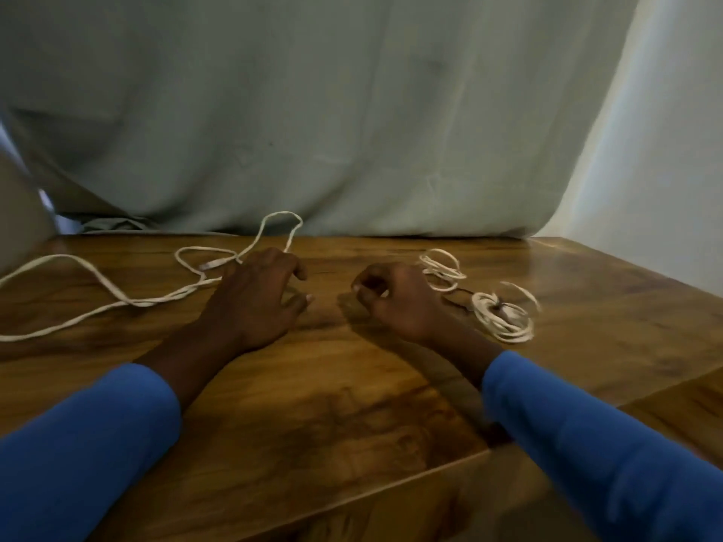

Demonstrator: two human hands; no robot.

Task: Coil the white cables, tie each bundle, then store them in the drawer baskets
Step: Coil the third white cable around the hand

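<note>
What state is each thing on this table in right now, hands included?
Loose white cable: uncoiled, sprawled in open loops across the table's left side.
Far coil: wound into small loops, partly behind the right hand; no tie visible.
Near coil: wound up, dark tie around its middle, one end sticking out.
Left hand: fingers spread, hovering beside the loose cable, holding nothing.
Right hand: fingers curled in; whether it grips anything is unclear.

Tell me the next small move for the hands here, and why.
Probably the left hand should close on the loose white cable just beside it and begin looping it. That cable sprawls uncoiled across the wooden table, while two coiled bundles already lie by the right hand. Both hands look empty.
</note>
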